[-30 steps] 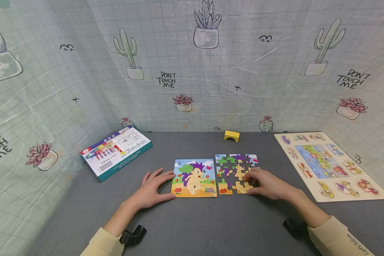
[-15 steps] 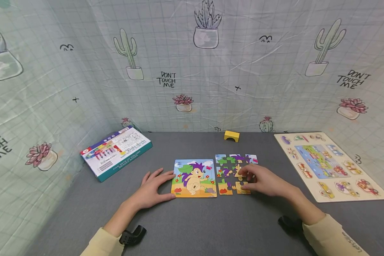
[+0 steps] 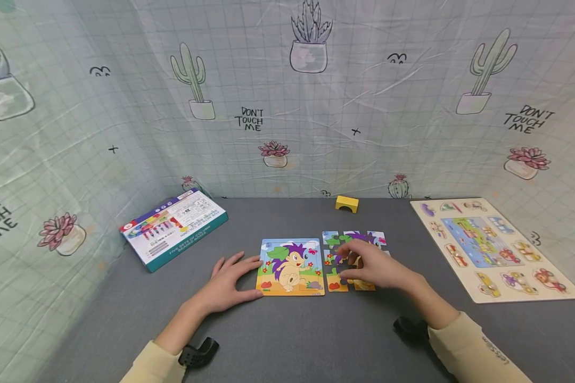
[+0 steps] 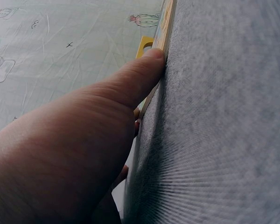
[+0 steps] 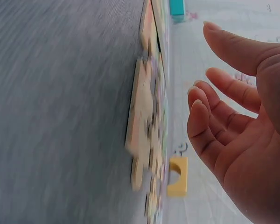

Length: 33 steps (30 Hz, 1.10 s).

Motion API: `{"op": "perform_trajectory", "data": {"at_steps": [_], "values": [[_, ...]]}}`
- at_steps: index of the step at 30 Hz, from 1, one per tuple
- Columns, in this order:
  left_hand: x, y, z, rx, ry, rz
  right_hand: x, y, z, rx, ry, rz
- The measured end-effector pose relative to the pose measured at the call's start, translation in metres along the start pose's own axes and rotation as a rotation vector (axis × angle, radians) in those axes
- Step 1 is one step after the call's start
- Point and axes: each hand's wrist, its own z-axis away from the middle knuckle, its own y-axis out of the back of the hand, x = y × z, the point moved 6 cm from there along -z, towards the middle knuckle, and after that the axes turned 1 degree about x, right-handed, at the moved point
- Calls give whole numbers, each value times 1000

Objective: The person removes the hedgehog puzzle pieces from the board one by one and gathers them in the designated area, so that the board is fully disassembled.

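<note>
My left hand point(image 3: 232, 284) lies on the grey table with fingers spread. Its thumb and index fingertip touch the left side of a square hedgehog picture board point(image 3: 292, 266). In the left wrist view, the left thumb point(image 4: 140, 77) meets the board's edge. Directly right of the board, several jigsaw pieces point(image 3: 335, 284) with the same hedgehog picture lie spaced apart in rows. Over their middle hovers my right hand point(image 3: 376, 263), hiding part of them. The right wrist view shows the right hand's fingers point(image 5: 224, 105) loosely bent, thumb apart, nothing between them, above the pieces' wooden edges point(image 5: 140, 107).
A bead-toy box point(image 3: 177, 229) lies at the back left. Behind the pieces stands a yellow arch block point(image 3: 347, 204). On the right is a large wooden puzzle board point(image 3: 532, 266) with animal shapes. A patterned curtain point(image 3: 306, 122) encloses the table's back and sides.
My right hand has moved leftward from the lower right pieces to the middle of the layout, uncovering the right side. The left hand and the picture board have stayed put.
</note>
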Motion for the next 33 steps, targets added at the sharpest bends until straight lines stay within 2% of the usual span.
{"op": "perform_trajectory", "data": {"at_steps": [7,17,26,33], "values": [[0,0,0,-1,8,2,-13,-15,-17,-15,50,-20],[0,0,-1,-14,12,10,-26,-35,-35,-82,78,-7],[-1,-1,-1,-17,22,8,-30,-48,-44,-132,90,42],[-2,-1,0,-7,12,5,-31,-53,-47,-154,54,87]]}}
